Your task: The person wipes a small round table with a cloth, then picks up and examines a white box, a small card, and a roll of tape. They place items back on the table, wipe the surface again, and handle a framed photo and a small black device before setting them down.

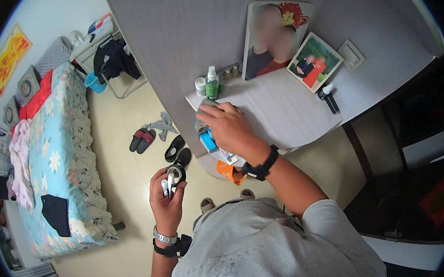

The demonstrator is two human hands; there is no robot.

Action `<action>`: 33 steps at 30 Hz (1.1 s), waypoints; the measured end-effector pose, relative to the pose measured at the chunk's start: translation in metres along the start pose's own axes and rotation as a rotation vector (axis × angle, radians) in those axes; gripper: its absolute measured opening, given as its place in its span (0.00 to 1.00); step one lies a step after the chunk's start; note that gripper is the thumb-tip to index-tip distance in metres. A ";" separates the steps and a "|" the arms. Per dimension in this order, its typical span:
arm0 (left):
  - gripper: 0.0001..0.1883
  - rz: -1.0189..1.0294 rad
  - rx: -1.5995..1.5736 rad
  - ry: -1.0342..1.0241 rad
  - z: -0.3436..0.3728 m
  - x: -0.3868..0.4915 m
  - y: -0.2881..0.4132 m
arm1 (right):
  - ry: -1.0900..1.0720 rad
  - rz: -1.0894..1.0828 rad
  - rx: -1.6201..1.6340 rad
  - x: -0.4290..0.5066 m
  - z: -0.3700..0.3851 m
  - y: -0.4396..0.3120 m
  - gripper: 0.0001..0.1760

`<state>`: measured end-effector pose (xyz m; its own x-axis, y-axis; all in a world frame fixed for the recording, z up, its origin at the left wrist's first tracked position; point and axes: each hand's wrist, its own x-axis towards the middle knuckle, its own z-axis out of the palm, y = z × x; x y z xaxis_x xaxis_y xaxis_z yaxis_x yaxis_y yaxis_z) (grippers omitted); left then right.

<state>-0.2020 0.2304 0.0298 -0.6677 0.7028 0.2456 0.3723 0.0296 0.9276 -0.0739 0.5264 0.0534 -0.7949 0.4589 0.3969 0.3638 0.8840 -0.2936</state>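
Note:
My right hand (231, 128) presses a grey cloth (208, 105) on the left end of a pale wood-grain shelf (279, 109). Just beyond it stand a green spray bottle (212, 84) and a white lidded jar (200, 86). A blue and white box (207, 142) lies beside the hand, towards me. Held over the floor, my left hand (168, 198) grips a black round roll-like item (177, 175) and two small white tubes or bottles (168, 184). Two framed photos, one large (251, 62) and one small (314, 67), lean at the back of the shelf.
A black tube-like item with a white top (326, 94) lies near the small photo. Below the shelf's near edge is an orange bag (229, 172). Slippers (142, 140) and black shoes (174, 147) are on the floor. A bed (55, 153) stands at the left, a dark cabinet (398, 202) at the right.

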 end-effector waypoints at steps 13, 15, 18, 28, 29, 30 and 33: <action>0.24 0.025 -0.009 -0.042 0.009 -0.003 0.008 | -0.124 0.228 -0.170 0.016 -0.047 0.096 0.29; 0.24 0.043 -0.010 -0.054 0.010 -0.004 0.009 | -0.149 0.211 -0.204 0.023 -0.043 0.092 0.30; 0.24 0.016 -0.019 -0.085 0.012 -0.005 0.008 | -0.137 0.162 -0.226 0.014 -0.041 0.080 0.31; 0.25 0.155 0.034 -0.179 0.052 0.040 0.018 | -0.007 0.067 -0.114 -0.088 -0.057 0.015 0.28; 0.25 0.220 0.109 -0.194 0.057 0.048 0.021 | 0.002 0.067 -0.097 -0.101 -0.064 0.018 0.29; 0.24 0.255 0.110 -0.211 0.065 0.058 0.024 | -0.016 0.106 -0.102 -0.116 -0.072 0.024 0.29; 0.24 0.343 0.152 -0.244 0.092 0.089 0.032 | -0.055 0.221 -0.106 -0.159 -0.100 0.051 0.31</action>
<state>-0.1897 0.3595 0.0555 -0.3238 0.8368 0.4414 0.6485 -0.1434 0.7476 0.1198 0.5072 0.0626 -0.7145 0.6391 0.2847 0.5782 0.7685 -0.2740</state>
